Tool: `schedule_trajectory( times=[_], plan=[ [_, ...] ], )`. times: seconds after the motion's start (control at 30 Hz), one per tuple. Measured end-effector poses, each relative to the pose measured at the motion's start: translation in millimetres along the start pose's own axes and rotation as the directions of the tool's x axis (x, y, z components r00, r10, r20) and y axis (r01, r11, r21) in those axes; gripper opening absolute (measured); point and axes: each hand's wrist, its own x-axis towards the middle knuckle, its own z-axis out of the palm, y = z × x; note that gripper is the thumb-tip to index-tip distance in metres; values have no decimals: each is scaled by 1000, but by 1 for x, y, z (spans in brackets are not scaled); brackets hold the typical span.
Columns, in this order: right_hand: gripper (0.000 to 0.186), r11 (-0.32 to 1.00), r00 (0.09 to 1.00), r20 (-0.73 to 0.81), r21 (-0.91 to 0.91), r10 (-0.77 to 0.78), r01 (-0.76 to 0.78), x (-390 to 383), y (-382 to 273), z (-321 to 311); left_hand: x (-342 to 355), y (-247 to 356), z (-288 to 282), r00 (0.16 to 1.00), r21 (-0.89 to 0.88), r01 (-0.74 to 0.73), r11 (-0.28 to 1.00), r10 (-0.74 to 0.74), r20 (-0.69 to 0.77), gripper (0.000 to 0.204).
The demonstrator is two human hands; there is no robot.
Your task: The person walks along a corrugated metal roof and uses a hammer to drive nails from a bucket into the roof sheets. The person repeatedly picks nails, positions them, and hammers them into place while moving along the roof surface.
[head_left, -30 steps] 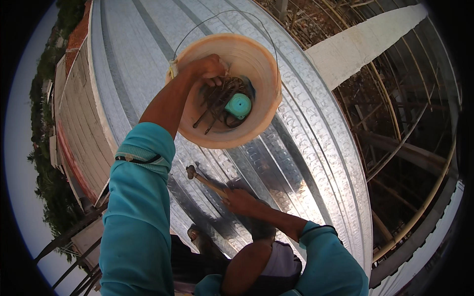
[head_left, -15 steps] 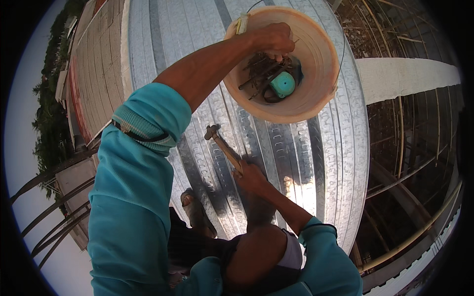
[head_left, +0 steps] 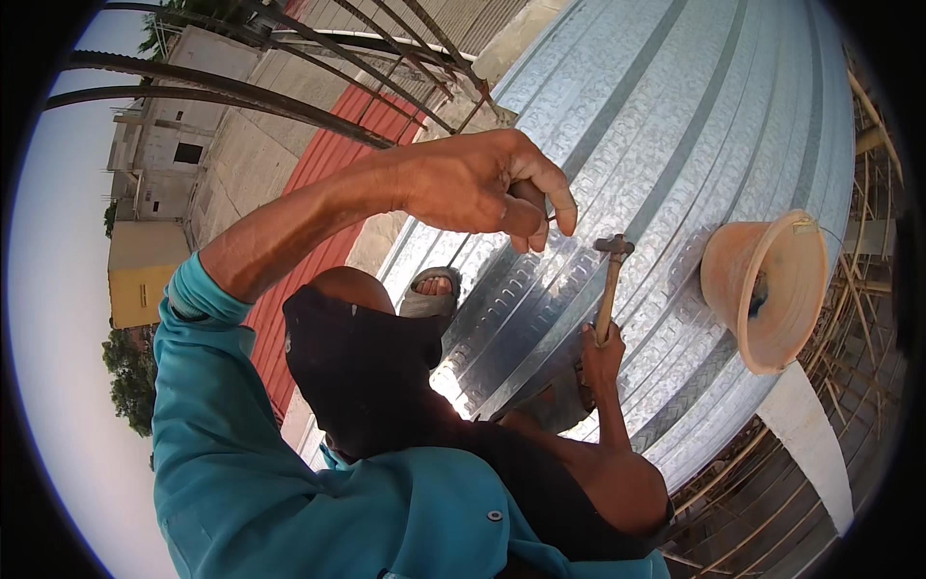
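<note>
Fingers [head_left: 540,198] pinch a nail; hammer [head_left: 610,280], bucket [head_left: 767,289] beside.

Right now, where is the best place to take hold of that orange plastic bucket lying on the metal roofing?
Probably the thin wire handle or the upper rim of the orange plastic bucket, coming from the right: it lies tipped on its side, mouth facing right, on the corrugated metal sheet.

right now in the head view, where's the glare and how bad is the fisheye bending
Head view: hard sunlight, with the strongest glare on the corrugated metal sheet just below the sandalled foot. The left hand, the right hand gripping the hammer, and the orange bucket look sharp. Straight ribs and rebar curve strongly toward the rim, and the corners are black.
</note>
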Motion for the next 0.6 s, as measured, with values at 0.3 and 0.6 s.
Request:
schedule_trajectory(
  times=[0.3, 0.6],
  plan=[
    [38, 837, 944, 219, -443, -245, 320, -7, -49, -20, -110, -369, 102, 352, -571, -59, 819, -519, -779, 41],
    [33, 440, 544, 708, -354, -450, 825, 72, -161, 32, -150, -415, 155, -249, -472, 414, 778, -402, -881, 32]
  ],
)
